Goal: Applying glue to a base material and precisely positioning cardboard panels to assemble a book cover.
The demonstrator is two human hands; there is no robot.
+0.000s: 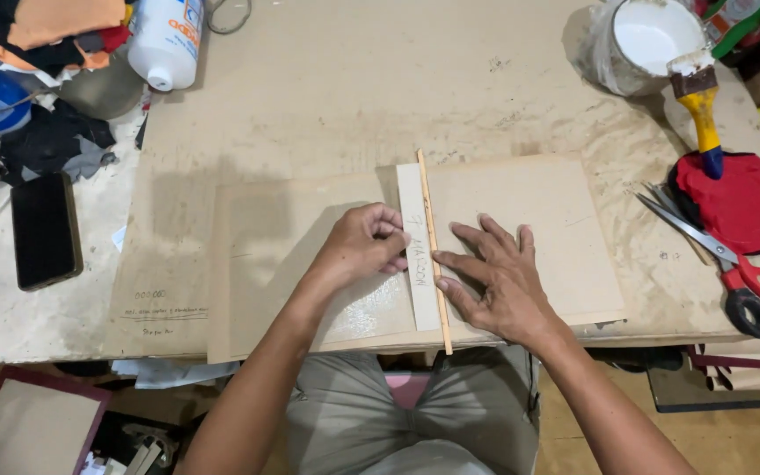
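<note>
Left hand (pixel 364 246) curled, fingertips pinching edge of pale strip (pixel 419 255). Right hand (pixel 496 280) spread flat, holding nothing, index fingertip pressing thin wooden stick (pixel 433 246) lying along strip's right edge.

Judgement: keep stick flush to strip, press evenly along its length.

Beneath both: cardboard sheet (pixel 529 220) on dusty workbench (pixel 354 88). Far right of right hand: scissors (pixel 732 264), red cloth (pixel 741 202), brush (pixel 701 97), glue tub (pixel 648 35). Far left: phone (pixel 44 230).
</note>
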